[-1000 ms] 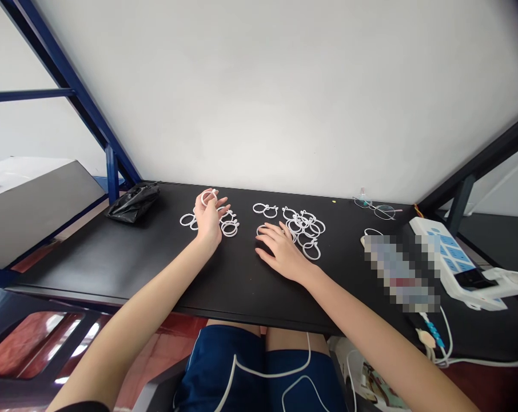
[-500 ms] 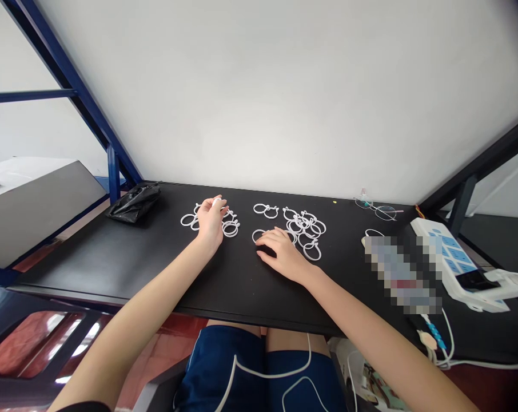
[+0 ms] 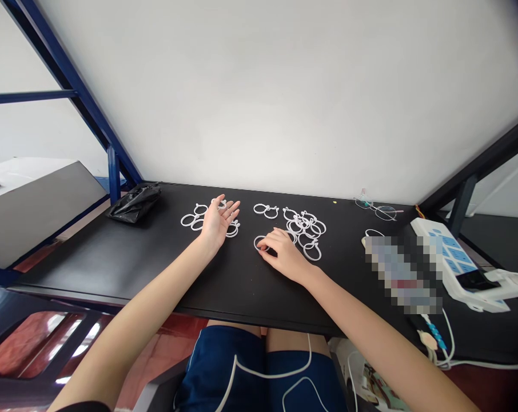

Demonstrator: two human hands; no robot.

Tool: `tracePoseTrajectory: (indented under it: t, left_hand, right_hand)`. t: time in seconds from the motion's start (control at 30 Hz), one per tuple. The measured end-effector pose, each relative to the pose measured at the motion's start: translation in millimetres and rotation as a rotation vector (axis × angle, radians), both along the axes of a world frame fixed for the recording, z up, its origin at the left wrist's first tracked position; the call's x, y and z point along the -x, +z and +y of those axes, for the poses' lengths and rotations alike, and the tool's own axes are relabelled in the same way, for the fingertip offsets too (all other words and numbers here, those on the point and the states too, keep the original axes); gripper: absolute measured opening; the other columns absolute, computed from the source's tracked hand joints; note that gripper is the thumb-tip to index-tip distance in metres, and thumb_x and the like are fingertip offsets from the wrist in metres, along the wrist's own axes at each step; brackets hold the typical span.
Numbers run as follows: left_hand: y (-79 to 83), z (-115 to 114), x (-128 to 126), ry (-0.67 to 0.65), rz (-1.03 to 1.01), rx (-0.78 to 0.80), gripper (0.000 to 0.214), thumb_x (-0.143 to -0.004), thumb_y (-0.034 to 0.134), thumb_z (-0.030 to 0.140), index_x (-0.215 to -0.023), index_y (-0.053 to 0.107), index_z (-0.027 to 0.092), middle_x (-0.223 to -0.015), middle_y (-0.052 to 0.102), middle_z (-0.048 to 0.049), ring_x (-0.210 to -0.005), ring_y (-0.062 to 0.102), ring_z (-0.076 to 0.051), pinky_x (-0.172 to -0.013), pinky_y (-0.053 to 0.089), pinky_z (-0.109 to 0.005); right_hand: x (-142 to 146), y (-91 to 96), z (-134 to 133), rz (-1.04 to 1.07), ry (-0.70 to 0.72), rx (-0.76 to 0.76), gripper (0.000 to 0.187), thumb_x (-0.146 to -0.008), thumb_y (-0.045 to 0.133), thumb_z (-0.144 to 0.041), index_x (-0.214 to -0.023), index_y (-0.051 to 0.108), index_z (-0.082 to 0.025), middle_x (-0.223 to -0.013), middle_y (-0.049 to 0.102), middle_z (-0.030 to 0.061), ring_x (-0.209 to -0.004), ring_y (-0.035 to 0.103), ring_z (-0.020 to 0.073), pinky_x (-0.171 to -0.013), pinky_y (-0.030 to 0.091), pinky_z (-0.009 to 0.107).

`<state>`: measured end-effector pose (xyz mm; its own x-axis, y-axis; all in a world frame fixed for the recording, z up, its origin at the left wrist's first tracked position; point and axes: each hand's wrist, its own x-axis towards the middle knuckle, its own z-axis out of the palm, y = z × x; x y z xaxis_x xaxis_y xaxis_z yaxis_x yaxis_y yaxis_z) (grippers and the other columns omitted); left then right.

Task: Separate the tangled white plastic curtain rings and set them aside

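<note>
Two groups of white plastic rings lie on a black table (image 3: 113, 257). My left hand (image 3: 218, 220) hovers over the left group of rings (image 3: 192, 220), fingers spread, palm turned up, holding nothing. My right hand (image 3: 282, 249) rests on the table beside the right pile of rings (image 3: 306, 226). Its fingertips pinch a single white ring (image 3: 259, 242) that lies flat just left of that pile.
A black plastic bag (image 3: 134, 203) lies at the table's back left. Glasses (image 3: 377, 209) sit at the back right, with a white power strip (image 3: 450, 257) and cables at the right edge. A blue steel frame (image 3: 108, 160) rises on the left.
My left hand let go of the ring it held over the left group and spread its fingers. My right hand drew a single ring out of the right pile toward me.
</note>
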<state>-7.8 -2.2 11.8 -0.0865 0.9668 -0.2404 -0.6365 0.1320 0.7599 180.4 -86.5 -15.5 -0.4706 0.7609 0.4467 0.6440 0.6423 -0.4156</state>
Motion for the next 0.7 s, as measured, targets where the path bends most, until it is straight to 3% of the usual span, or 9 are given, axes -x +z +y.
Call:
tracePoseTrajectory:
  t: [0.27,0.4,0.57,0.7]
  left_hand:
    - [3.6,-4.0,2.1,-0.041,0.023,0.007,0.036,-0.098,0.043,0.029,-0.134,0.04,0.024,-0.12,0.067,-0.0127,-0.094,0.071,-0.017,-0.078,0.054,-0.026]
    - [3.3,-3.4,2.7,-0.033,0.03,0.006,0.034,-0.098,0.042,0.029,-0.132,0.041,0.025,-0.119,0.069,-0.0117,-0.09,0.071,-0.016,-0.077,0.053,-0.026]
    - [5.3,-3.9,1.7,-0.033,-0.028,0.029,0.028,-0.102,0.029,0.035,-0.125,0.038,0.022,-0.122,0.067,-0.0152,-0.091,0.071,-0.018,-0.075,0.052,-0.029]
    - [7.3,-5.3,0.8,-0.025,-0.031,0.019,0.024,-0.102,0.031,0.034,-0.12,0.037,0.02,-0.12,0.067,-0.0156,-0.089,0.071,-0.02,-0.075,0.052,-0.03]
  right_hand:
    - [0.2,0.0,-0.2,0.004,0.003,-0.004,0.012,-0.086,0.059,-0.009,-0.081,0.059,-0.02,-0.076,0.062,0.0002,-0.078,0.055,0.018,-0.103,0.038,0.044]
    - [0.4,0.1,-0.5,0.018,0.011,-0.006,0.013,-0.087,0.059,-0.009,-0.082,0.059,-0.021,-0.076,0.063,-0.0003,-0.077,0.056,0.0174,-0.105,0.036,0.044]
    - [0.3,-0.7,-0.2,0.027,0.005,-0.022,0.013,-0.087,0.059,-0.009,-0.082,0.06,-0.021,-0.076,0.063,0.0002,-0.077,0.056,0.0181,-0.102,0.039,0.045]
    - [0.1,-1.4,0.1,0.026,0.006,-0.024,0.013,-0.087,0.059,-0.009,-0.081,0.06,-0.021,-0.075,0.063,0.0002,-0.077,0.056,0.0179,-0.1,0.04,0.044]
